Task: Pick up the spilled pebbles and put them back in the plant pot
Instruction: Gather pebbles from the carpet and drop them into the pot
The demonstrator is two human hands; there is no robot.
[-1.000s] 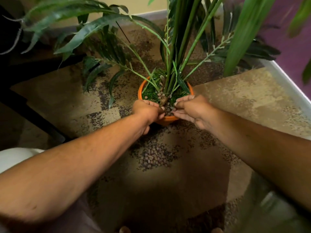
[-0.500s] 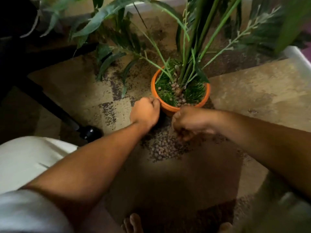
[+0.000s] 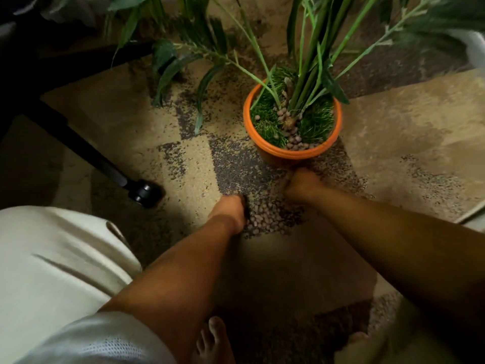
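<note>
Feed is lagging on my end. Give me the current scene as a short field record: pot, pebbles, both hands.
pot: orange plant pot, upright on the patterned carpet
pebbles in pot: a strip around the stems
spilled pebbles: pile on carpet in front of the pot
left hand: down at the pile's left edge
right hand: fisted, low between pile and pot; contents not visible
nearby: chair caster to the left

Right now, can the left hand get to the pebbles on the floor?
Probably yes. The left hand is already down on the carpet at the left edge of the pebbles, and nothing lies between them. The pot stands further back, out of the way.
</note>
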